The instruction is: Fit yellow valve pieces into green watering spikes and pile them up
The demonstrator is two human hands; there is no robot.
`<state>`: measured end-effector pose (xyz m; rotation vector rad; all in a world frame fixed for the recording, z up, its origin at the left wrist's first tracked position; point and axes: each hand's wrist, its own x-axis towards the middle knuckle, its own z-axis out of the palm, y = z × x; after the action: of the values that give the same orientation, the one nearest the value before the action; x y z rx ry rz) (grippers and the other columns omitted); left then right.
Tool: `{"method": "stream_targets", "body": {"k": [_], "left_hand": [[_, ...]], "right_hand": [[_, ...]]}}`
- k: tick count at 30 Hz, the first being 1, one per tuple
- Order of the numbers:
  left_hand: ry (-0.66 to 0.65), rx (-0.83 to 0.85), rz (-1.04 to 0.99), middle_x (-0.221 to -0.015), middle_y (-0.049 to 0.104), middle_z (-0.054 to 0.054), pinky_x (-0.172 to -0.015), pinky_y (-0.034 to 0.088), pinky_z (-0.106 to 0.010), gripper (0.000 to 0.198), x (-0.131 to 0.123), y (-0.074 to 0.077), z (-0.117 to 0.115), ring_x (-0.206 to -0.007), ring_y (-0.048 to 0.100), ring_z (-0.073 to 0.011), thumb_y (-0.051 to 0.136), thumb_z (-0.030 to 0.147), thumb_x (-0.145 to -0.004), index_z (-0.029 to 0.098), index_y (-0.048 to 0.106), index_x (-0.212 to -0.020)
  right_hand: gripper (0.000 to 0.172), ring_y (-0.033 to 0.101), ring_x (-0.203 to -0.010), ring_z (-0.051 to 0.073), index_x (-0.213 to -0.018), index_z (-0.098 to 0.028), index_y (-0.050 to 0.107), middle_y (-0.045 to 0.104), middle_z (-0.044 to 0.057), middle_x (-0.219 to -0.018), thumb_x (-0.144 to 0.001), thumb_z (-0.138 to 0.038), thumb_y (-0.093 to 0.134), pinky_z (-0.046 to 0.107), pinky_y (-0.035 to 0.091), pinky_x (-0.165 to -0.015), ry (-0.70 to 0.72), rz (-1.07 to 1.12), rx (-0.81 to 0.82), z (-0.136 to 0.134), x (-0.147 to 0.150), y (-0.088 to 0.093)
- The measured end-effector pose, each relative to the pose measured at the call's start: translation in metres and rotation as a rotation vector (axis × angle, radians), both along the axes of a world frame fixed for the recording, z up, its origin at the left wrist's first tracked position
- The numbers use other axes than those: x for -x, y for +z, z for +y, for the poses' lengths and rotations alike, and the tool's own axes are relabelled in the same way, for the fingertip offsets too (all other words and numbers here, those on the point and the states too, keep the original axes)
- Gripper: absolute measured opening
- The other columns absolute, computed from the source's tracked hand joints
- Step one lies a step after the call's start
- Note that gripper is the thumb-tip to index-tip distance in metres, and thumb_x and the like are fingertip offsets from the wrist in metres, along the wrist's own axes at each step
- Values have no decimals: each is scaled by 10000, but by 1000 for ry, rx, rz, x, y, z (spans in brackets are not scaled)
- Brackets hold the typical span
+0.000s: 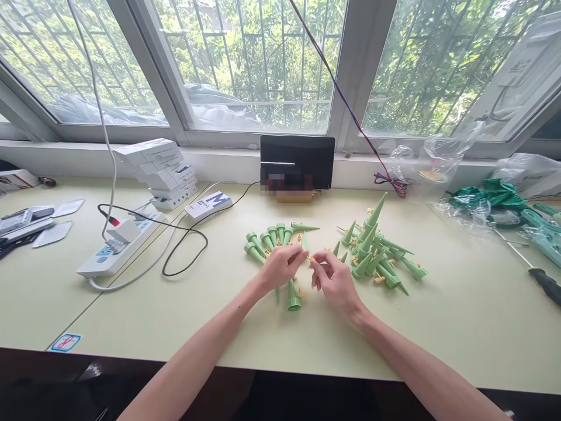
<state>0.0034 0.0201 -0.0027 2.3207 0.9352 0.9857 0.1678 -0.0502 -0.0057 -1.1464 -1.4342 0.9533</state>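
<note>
A: What are we holding, and where is it?

B: A small yellow piece (311,259). It is in front of the black screen (298,164), on our side of it, between our two sets of fingertips.

A: How do our hands stand?

B: Our left hand (284,264) pinches one end. Our right hand (336,285) pinches the other with thumb and forefinger, its remaining fingers loosely curled.

A: Which step are we on?

B: We judge that we are working the piece two-handed; our fingers hide its ends, so we cannot tell whether it joins anything.

A: What does the next move call for?

B: Light, steady fingertips, we think, because something so tiny could easily slip.

A: What lies around us?

B: In front of the screen and slightly left, a fan of green spikes (272,234). In front and to the right, a loose heap of green spikes (366,251), with yellow bits among them.

A: And farther out?

B: Left of the screen, a stack of white boxes (158,169), and nearer us a power strip (131,242). Far right of the screen, also nearer us, a black-handled screwdriver (543,283).
</note>
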Motion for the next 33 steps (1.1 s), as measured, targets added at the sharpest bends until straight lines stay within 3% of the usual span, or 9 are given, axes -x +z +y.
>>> {"method": "stream_targets", "body": {"k": [12, 19, 24, 28, 33], "left_hand": [[7, -16, -51, -516, 320, 60, -496, 269, -226, 387, -1, 1, -3, -496, 279, -82, 483, 292, -946, 171, 397, -588], [172, -48, -129, -516, 435, 42, -492, 317, -225, 363, 9, 21, -8, -470, 358, -82, 485, 320, -954, 171, 497, -623], [179, -150, 81, -526, 424, 39, -506, 298, -231, 356, 22, 25, -38, -488, 345, -89, 487, 307, -957, 168, 525, -633], [233, -79, 296, -599, 526, 27, -533, 316, -232, 311, 24, 18, -68, -516, 393, -96, 466, 330, -969, 181, 595, -729], [282, -6, 381, -608, 550, 28, -538, 330, -237, 283, 21, 10, -87, -509, 425, -107, 479, 387, -957, 201, 623, -799]], "right_hand": [[169, 580, -494, 98, -940, -207, 543, 560, -7, -821, -957, -373, 514, 232, 431, -456, -5, -9, -29, 1, 1, -1], [161, 570, -485, 95, -924, -210, 552, 559, -4, -814, -957, -358, 501, 235, 441, -465, -12, -18, -64, 1, 4, -1], [157, 573, -502, 108, -933, -202, 562, 559, 4, -803, -959, -338, 489, 246, 451, -483, -6, -21, -110, 1, 6, -1], [154, 563, -504, 107, -946, -196, 567, 561, 8, -807, -960, -325, 484, 250, 457, -494, -17, -25, -145, 2, 6, -3], [163, 556, -506, 112, -949, -200, 566, 559, 10, -801, -962, -338, 480, 258, 469, -507, -24, -50, -151, 3, 5, -4]]}}
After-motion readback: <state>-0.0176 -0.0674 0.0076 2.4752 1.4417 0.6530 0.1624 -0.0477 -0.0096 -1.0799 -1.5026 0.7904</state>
